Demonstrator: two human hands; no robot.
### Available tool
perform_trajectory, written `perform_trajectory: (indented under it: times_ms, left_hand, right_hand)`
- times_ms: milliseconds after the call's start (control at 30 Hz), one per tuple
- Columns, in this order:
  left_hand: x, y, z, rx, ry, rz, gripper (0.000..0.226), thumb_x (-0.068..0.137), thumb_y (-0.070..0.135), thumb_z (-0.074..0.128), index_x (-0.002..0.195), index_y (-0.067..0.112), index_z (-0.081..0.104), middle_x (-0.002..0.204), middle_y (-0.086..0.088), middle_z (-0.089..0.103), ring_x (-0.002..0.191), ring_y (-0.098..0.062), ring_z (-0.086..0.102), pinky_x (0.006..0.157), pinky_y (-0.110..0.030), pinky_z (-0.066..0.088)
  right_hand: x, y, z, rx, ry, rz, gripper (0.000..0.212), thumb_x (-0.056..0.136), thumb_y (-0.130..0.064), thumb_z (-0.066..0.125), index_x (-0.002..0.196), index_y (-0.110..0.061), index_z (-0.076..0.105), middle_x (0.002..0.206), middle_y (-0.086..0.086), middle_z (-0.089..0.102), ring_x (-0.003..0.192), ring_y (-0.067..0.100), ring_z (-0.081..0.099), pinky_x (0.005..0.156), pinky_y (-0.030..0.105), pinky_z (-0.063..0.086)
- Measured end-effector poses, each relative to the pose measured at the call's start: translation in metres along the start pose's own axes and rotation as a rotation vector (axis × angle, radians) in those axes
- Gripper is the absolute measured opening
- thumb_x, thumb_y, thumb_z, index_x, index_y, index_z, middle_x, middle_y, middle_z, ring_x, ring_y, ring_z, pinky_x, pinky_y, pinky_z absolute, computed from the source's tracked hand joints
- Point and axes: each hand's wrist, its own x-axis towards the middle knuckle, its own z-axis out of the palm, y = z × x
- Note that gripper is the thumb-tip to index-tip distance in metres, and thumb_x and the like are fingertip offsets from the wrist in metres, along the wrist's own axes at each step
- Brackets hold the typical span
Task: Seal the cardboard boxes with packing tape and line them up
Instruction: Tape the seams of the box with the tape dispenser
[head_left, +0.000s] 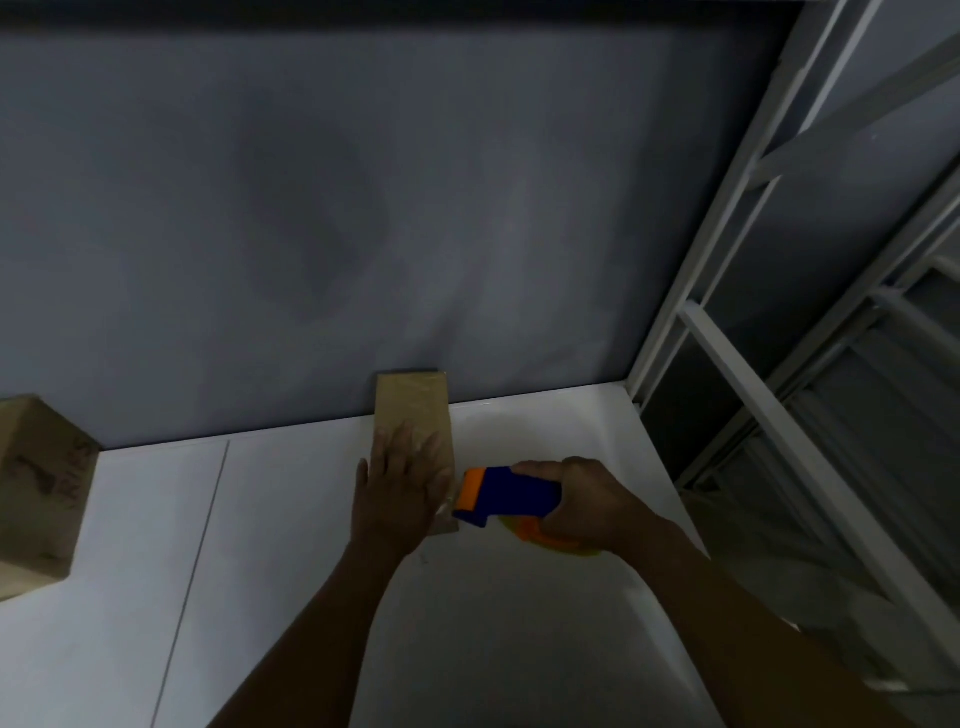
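Box (415, 410): on table (260, 519), long axis running away toward the wall. Left hand (397, 491) flat on top, fingers straight. Right hand (592, 506), fingers curled round tape dispenser (506, 496), at its near right corner.

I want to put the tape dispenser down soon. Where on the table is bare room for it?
Widest bare patch: the white table between the large box at left and the left hand on the small box. Crowded: around the tape dispenser in the right hand.
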Motion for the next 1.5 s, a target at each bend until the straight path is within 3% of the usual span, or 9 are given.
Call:
perform_trajectory:
  times_ms: [167,300,467,700,967,1100,1367,1433,1500]
  left_hand:
    - [0.002,-0.001,0.003,0.017,-0.017,-0.016,0.076,0.092,0.065,0.001,0.150,0.024,0.029,0.156,-0.015,0.024,0.142,-0.040,0.021,0.101,-0.059,0.037]
    - [0.003,-0.003,0.006,0.001,-0.032,-0.009,0.073,0.093,0.066,0.005,0.149,0.024,0.026,0.155,-0.017,0.026,0.142,-0.041,0.021,0.101,-0.059,0.035]
    - [0.001,0.002,0.001,-0.056,-0.023,-0.004,0.080,0.090,0.068,0.000,0.148,0.023,0.032,0.156,-0.015,0.022,0.143,-0.039,0.018,0.106,-0.060,0.030]
    - [0.000,0.004,-0.001,-0.068,-0.022,-0.032,0.087,0.085,0.072,-0.010,0.150,0.027,0.025,0.158,-0.013,0.017,0.145,-0.039,0.010,0.109,-0.059,0.026]
    - [-0.002,0.004,0.000,-0.074,-0.026,-0.032,0.093,0.073,0.077,-0.023,0.149,0.028,0.002,0.160,-0.011,0.002,0.146,-0.036,-0.005,0.113,-0.056,0.013]
    - [-0.002,0.005,-0.001,-0.075,-0.038,-0.035,0.099,0.072,0.079,-0.022,0.151,0.027,0.009,0.160,-0.011,0.003,0.146,-0.036,-0.004,0.113,-0.056,0.016]
    - [0.000,0.005,-0.007,0.019,-0.140,-0.035,0.090,0.077,0.070,-0.008,0.153,0.027,0.011,0.160,-0.012,0.000,0.146,-0.038,-0.005,0.113,-0.057,0.019]
    - [-0.002,0.009,-0.013,-0.005,-0.145,-0.033,0.081,0.082,0.064,0.011,0.151,0.023,0.024,0.158,-0.015,0.015,0.144,-0.042,0.011,0.107,-0.061,0.031]
    - [-0.003,0.005,-0.014,-0.009,-0.186,0.000,0.067,0.085,0.053,0.036,0.141,0.016,0.039,0.149,-0.019,0.030,0.135,-0.044,0.026,0.087,-0.063,0.047]
  right_hand:
    - [0.013,-0.003,-0.005,-0.099,-0.015,-0.055,0.067,0.077,-0.023,0.077,0.137,-0.025,0.049,0.128,0.001,0.059,0.110,0.015,0.057,0.090,0.016,0.041]
    - [0.024,-0.013,-0.010,-0.296,-0.008,-0.168,0.057,0.077,-0.027,0.075,0.130,-0.030,0.055,0.115,-0.001,0.066,0.098,0.017,0.057,0.085,0.037,0.051]
    - [0.024,-0.021,-0.010,-0.470,0.006,-0.164,0.061,0.081,-0.027,0.069,0.137,-0.034,0.045,0.115,0.007,0.062,0.100,0.022,0.054,0.083,0.036,0.050]
    - [0.016,-0.025,-0.003,-0.576,0.025,-0.122,0.068,0.084,-0.022,0.066,0.143,-0.035,0.035,0.118,0.012,0.052,0.105,0.028,0.053,0.089,0.034,0.045]
    - [0.011,-0.035,0.003,-0.483,0.025,0.005,0.068,0.083,-0.024,0.067,0.143,-0.032,0.036,0.126,0.013,0.050,0.111,0.030,0.051,0.095,0.038,0.043]
    - [0.011,-0.040,0.007,-0.471,0.022,0.047,0.066,0.083,-0.023,0.068,0.141,-0.031,0.039,0.126,0.013,0.050,0.112,0.030,0.051,0.096,0.039,0.042]
    - [0.013,-0.056,0.016,-0.418,0.093,0.151,0.044,0.080,-0.023,0.067,0.123,-0.022,0.056,0.120,0.011,0.056,0.109,0.030,0.054,0.093,0.040,0.042]
    - [0.012,-0.054,0.019,-0.379,0.103,0.149,0.044,0.080,-0.025,0.067,0.123,-0.024,0.056,0.120,0.010,0.057,0.108,0.030,0.055,0.093,0.039,0.044]
    - [0.008,-0.048,0.017,-0.363,0.095,0.106,0.050,0.080,-0.028,0.067,0.128,-0.027,0.053,0.122,0.009,0.057,0.109,0.029,0.054,0.093,0.038,0.045]
